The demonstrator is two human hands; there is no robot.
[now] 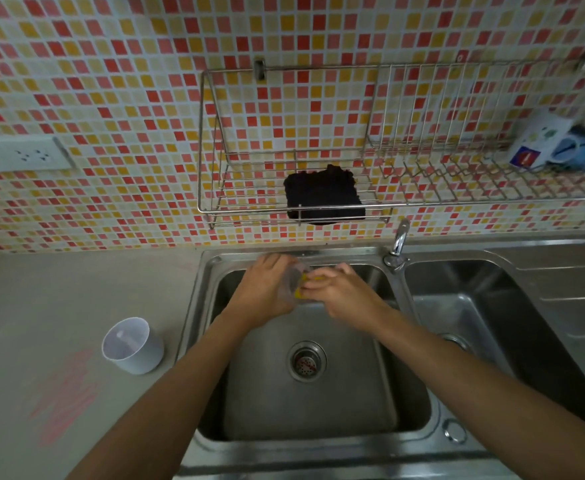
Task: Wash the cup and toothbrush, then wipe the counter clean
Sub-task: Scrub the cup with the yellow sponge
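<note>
Nearest the camera, the left basin (318,410) holds no standing water that shows; its drain strainer (306,361) sits bare. Left of it on the surface (76,289) stands a white cup (132,345), upright, with a pale object inside that cannot be identified; pink smears (66,396) lie just in front of it, not yet wiped. Over the basin's far half, the left hand (267,292) has its fingers curled round a clear cup (293,280), tipped sideways. The right hand (346,292) pinches a yellow sponge (303,287) at the cup's mouth. Judgement: scrubbing step; turn the cup against the sponge, keep both low over the basin, grip firmly since wet plastic slips. No water runs from the faucet (399,242). Beyond, the wire rack (211,206) carries a dark cloth (324,194) and, far right, a mug (543,140). No toothbrush can be made out with certainty.
</note>
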